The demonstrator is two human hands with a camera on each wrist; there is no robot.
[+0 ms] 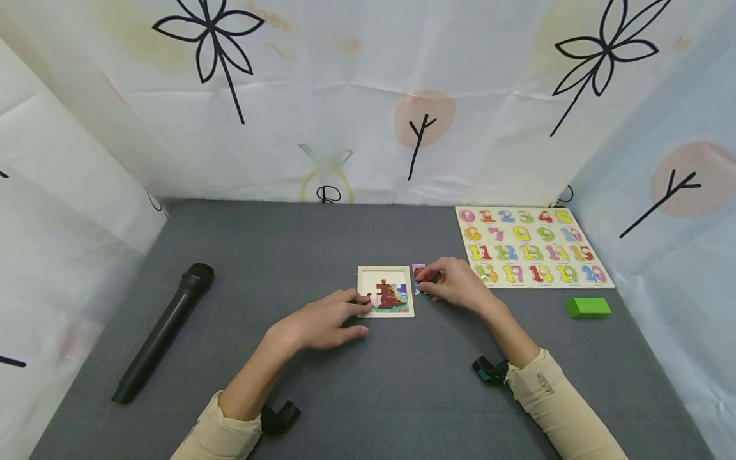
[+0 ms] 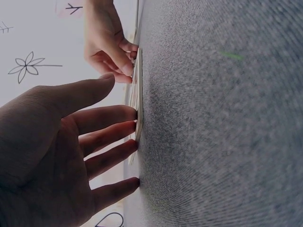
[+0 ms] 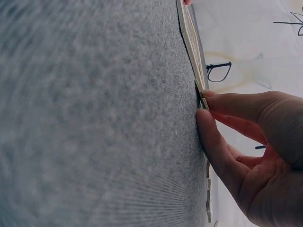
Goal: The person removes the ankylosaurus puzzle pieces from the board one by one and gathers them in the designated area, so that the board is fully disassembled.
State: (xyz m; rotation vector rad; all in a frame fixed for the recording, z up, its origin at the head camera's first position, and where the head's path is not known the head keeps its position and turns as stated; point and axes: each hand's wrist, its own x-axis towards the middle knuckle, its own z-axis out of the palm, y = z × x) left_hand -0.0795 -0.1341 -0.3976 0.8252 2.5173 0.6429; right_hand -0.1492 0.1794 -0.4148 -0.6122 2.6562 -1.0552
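A small square puzzle tray [image 1: 361, 276] lies mid-table, partly filled with jigsaw pieces showing a reddish-brown animal [image 1: 390, 296]. My left hand [image 1: 321, 321] rests its outstretched fingertips on the tray's left edge; the left wrist view shows the fingers spread against its side. Just right of the tray, my right hand [image 1: 460, 284] pinches a thin puzzle piece [image 3: 204, 103] between thumb and finger, close to the tabletop. A purple piece [image 1: 418, 267] shows beside those fingers, which cover part of it. I cannot tell how many pieces lie there.
A number board [image 1: 535, 244] with colourful digits lies at the back right, near the right hand. In front of it is a green block [image 1: 588, 308]. A black microphone-shaped object [image 1: 163, 335] lies at the left. Fabric walls [image 1: 345, 96] enclose the grey table.
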